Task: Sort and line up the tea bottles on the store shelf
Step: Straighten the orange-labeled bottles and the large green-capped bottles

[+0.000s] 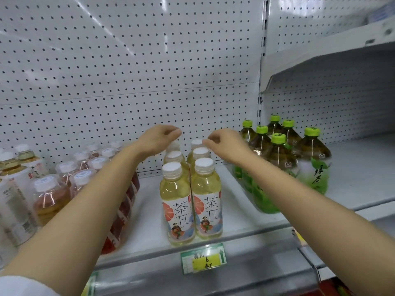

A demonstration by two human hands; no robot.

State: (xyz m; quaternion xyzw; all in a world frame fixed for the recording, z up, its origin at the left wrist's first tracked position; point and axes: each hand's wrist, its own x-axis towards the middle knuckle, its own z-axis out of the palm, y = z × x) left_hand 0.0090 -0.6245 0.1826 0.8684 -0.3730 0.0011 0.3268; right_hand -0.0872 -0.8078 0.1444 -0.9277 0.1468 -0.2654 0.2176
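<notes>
Six pale-yellow tea bottles (191,201), white caps, two upright rows.

head view faces the shelf (213,231) closely, looking down

Six pale yellow tea bottles (207,197) stand in two rows of three mid-shelf. Six green-capped tea bottles (277,167) cluster on the right. At least nine reddish, white-capped bottles (50,195) crowd the left; more are hidden. One price tag (203,261) sits near.
</notes>
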